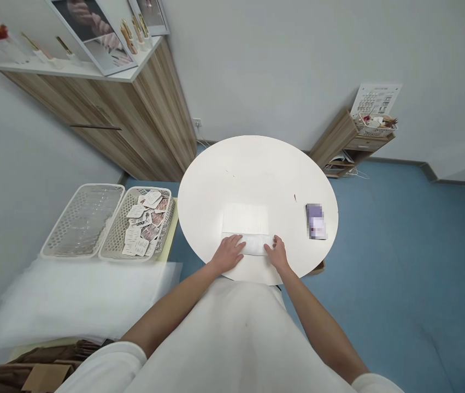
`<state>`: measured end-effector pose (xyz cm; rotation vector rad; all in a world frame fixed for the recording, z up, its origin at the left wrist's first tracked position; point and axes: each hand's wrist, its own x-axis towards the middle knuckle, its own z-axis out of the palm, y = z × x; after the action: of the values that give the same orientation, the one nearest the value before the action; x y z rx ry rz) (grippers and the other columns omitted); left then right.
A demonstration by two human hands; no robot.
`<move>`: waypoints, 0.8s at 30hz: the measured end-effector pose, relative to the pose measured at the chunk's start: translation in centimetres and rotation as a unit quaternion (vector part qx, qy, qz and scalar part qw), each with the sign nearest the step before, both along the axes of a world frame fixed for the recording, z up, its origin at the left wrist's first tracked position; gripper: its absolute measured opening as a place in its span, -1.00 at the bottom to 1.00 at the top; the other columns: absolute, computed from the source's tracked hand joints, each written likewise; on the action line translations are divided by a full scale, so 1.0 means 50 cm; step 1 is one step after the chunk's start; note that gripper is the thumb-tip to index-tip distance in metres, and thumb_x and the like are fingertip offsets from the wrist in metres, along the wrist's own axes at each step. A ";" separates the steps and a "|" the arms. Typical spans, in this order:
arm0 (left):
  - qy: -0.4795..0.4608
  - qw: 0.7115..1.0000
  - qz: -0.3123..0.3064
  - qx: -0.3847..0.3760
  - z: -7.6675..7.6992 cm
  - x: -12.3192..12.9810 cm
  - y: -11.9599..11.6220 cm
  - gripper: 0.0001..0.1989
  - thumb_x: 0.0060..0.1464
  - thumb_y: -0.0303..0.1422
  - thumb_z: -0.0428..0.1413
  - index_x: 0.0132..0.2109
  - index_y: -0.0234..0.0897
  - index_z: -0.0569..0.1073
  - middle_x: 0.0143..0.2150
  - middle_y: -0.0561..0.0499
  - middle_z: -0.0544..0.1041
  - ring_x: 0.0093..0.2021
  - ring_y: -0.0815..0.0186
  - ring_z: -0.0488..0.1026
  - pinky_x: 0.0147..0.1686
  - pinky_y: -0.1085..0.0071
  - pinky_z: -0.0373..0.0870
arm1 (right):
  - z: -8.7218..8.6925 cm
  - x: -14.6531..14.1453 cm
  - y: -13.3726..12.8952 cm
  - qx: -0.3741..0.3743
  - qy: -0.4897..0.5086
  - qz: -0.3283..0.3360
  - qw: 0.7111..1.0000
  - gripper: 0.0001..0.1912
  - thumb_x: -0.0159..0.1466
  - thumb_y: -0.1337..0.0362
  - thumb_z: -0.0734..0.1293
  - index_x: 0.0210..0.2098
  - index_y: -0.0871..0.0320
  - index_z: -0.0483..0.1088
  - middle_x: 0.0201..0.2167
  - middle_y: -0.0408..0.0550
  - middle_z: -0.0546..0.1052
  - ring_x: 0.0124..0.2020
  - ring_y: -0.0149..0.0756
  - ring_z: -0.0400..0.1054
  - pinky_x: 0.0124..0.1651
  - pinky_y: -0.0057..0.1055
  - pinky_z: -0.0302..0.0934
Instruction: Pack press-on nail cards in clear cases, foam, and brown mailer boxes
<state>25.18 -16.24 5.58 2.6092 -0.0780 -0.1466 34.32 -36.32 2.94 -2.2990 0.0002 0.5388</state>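
Note:
A white, flat, rolled or folded bundle [255, 244] lies on the round white table [252, 164] near its front edge. A thin translucent sheet [245, 218] extends from it toward the table's middle. My left hand [229, 254] rests on the bundle's left end with its fingers spread. At the right end, my right hand [276, 253] touches the bundle with its thumb and fingers apart.
A purple, blurred item [316, 221] lies at the table's right side. To the left stand a basket of printed cards [107, 240] and a basket of clear packets [47, 240]. Translucent sheets [80, 300] lie below them. A wooden cabinet [154, 109] stands behind.

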 end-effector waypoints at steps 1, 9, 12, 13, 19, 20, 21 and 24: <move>0.008 1.000 -0.017 0.000 -0.001 -0.001 -0.011 -0.62 0.03 -0.33 -0.03 0.04 -0.14 0.24 0.17 -0.07 0.17 0.18 0.12 0.03 0.10 0.18 -0.05 | 0.001 -0.003 0.001 0.010 0.018 -0.009 1.000 -0.35 0.09 0.15 0.20 0.12 0.22 -0.03 0.07 0.17 0.16 0.00 -0.14 0.19 -0.04 -0.29 0.17; 0.031 0.999 -0.042 0.012 -0.022 -0.006 -0.029 -0.50 -0.01 -0.33 0.02 0.11 -0.06 0.15 0.21 -0.05 0.10 0.20 0.09 -0.01 0.09 0.16 -0.06 | 0.009 0.005 0.023 0.012 0.088 -0.015 0.996 -0.45 0.03 0.11 0.25 -0.01 0.14 0.14 -0.21 0.05 0.37 -0.33 -0.29 0.32 -0.41 -0.41 0.21; 0.036 0.999 -0.039 0.011 -0.021 -0.005 -0.027 -0.49 -0.03 -0.31 0.04 0.11 -0.01 0.15 0.22 -0.02 0.09 0.20 0.08 -0.01 0.09 0.16 -0.08 | 0.016 0.014 0.027 0.003 0.088 0.019 0.996 -0.68 0.04 0.13 0.23 -0.24 0.16 0.28 -0.44 -0.08 0.39 -0.46 -0.34 0.28 -0.48 -0.45 0.14; 0.039 0.998 -0.040 0.013 -0.020 -0.004 -0.026 -0.48 -0.03 -0.30 0.04 0.11 0.01 0.15 0.22 -0.02 0.08 0.19 0.08 0.00 0.09 0.16 -0.09 | 0.018 0.016 0.027 0.001 0.085 0.022 0.996 -0.72 0.05 0.13 0.22 -0.30 0.15 0.29 -0.48 -0.10 0.38 -0.48 -0.35 0.26 -0.49 -0.45 0.12; 0.027 0.998 -0.050 0.029 -0.026 -0.001 -0.029 -0.44 -0.08 -0.26 0.09 0.11 0.01 0.16 0.21 -0.06 0.09 0.16 0.04 0.04 0.08 0.12 -0.09 | 0.022 0.018 0.040 0.008 0.071 0.012 0.997 -0.78 0.11 0.15 0.11 -0.33 0.13 0.22 -0.47 -0.10 0.36 -0.48 -0.36 0.26 -0.53 -0.48 0.12; 0.025 0.998 -0.052 0.030 -0.027 0.000 -0.030 -0.43 -0.09 -0.26 0.10 0.11 0.01 0.16 0.20 -0.06 0.09 0.15 0.03 0.05 0.07 0.11 -0.09 | 0.021 0.015 0.048 0.014 0.071 0.012 0.997 -0.78 0.11 0.16 0.10 -0.32 0.13 0.21 -0.45 -0.09 0.36 -0.48 -0.37 0.26 -0.53 -0.48 0.13; 0.025 0.998 -0.052 0.030 -0.028 0.000 -0.031 -0.43 -0.09 -0.25 0.10 0.11 0.00 0.16 0.20 -0.07 0.10 0.15 0.03 0.05 0.07 0.11 -0.09 | 0.021 0.013 0.057 0.022 0.073 0.014 0.997 -0.78 0.12 0.17 0.09 -0.30 0.13 0.19 -0.44 -0.09 0.37 -0.49 -0.38 0.26 -0.54 -0.48 0.14; 0.031 0.998 -0.050 0.024 -0.027 0.003 -0.032 -0.44 -0.10 -0.25 0.10 0.10 0.00 0.18 0.20 -0.05 0.09 0.17 0.04 0.03 0.09 0.12 -0.11 | 0.023 0.003 0.085 0.049 0.083 0.039 0.995 -0.79 0.13 0.21 0.09 -0.26 0.13 0.18 -0.47 -0.11 0.39 -0.52 -0.39 0.28 -0.52 -0.48 0.18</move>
<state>25.31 -17.86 4.23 2.6469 -0.1839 -0.2684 34.46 -32.05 4.07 -2.1601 -0.0352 0.7524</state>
